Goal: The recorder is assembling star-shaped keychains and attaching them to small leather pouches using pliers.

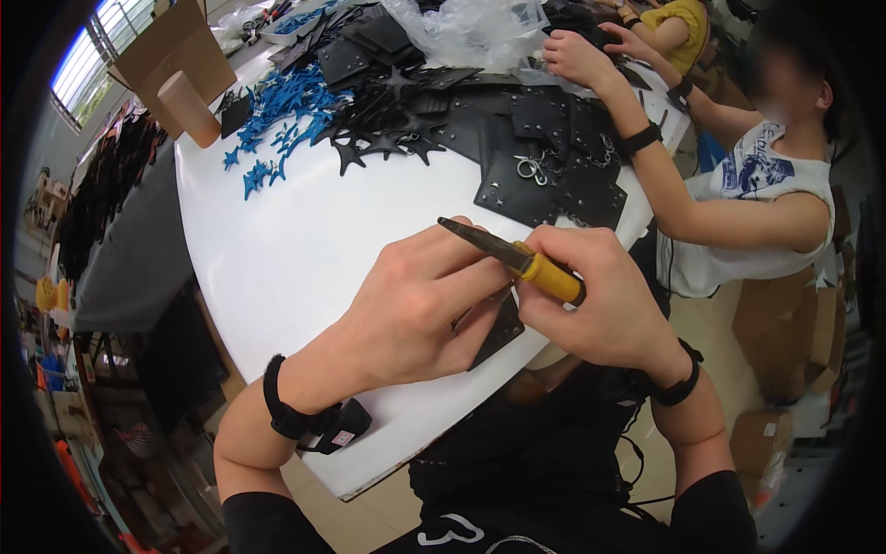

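Note:
Over the near part of the white table (268,268), my left hand (406,300) is closed with its fingers curled round a black, leather-like piece (503,334). Most of that piece is hidden behind the fingers; its lower part shows small dots like studs. My right hand (604,300) grips a tool with a yellow handle (550,276) and a dark, tapering metal end. The tool's tip points up and left, passing above the fingers of my left hand. Exactly what kind of tool it is, I cannot tell.
Black studded pieces (517,180) with chains and rings lie piled farther off, beside black star shapes (378,143) and blue star shapes (286,115). A cardboard box (189,55), a cylinder (189,109) and clear plastic (471,32) stand behind. A co-worker (738,203) reaches in from the right.

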`<state>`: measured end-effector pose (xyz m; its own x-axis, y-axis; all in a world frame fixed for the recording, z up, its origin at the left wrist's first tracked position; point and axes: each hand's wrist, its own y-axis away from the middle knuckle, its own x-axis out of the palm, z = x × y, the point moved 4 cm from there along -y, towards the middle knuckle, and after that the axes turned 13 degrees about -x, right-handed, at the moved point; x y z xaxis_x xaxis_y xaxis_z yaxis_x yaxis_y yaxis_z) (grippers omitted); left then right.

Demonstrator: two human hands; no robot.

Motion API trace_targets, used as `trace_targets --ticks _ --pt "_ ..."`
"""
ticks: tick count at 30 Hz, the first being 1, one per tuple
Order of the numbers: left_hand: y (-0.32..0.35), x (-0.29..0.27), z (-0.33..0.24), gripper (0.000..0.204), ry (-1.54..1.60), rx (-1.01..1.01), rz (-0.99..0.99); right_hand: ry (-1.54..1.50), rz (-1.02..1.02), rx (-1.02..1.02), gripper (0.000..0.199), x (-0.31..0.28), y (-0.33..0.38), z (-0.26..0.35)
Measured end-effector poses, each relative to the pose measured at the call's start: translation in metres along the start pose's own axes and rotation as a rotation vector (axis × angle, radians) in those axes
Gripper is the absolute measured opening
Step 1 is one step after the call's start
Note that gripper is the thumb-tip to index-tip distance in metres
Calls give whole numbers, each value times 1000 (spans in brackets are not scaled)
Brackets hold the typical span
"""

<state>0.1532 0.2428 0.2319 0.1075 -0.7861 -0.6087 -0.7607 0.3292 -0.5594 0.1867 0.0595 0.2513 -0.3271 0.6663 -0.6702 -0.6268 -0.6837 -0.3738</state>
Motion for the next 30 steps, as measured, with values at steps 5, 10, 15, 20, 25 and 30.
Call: trace_targets --ticks 5,10,15,20,25,30 --pt "1 2 8 31 195 -147 -22 -125 -86 37 14 4 10 -7" --pt "0 1 1 20 222 -202 -3 -182 -113 -10 7 2 18 -7" --pt "-1 1 3 23 220 -217 37 -96 -152 -184 13 -1 16 -6" --pt "0 1 4 21 278 -254 104 -20 -85 -226 26 -8 15 -2" --pt "3 7 15 14 516 -424 188 58 -68 -474 34 -13 10 2" --pt "7 13 23 13 730 -603 276 461 -4 -742 35 -10 8 13"
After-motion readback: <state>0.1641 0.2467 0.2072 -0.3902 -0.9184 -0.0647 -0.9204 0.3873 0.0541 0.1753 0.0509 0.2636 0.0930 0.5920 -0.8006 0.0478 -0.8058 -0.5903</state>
